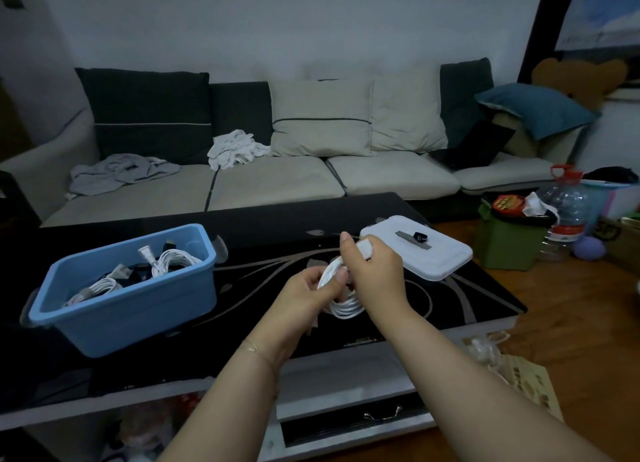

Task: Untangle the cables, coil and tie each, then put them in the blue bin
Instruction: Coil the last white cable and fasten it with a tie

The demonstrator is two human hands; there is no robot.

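gripping white cable coil (341,304) with both hands above table (467,302).

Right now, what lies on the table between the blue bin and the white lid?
Head view: nothing rests on the table between blue bin and lid; both hands hold a white cable coil above it.

White cable coil (341,300) between both hands.
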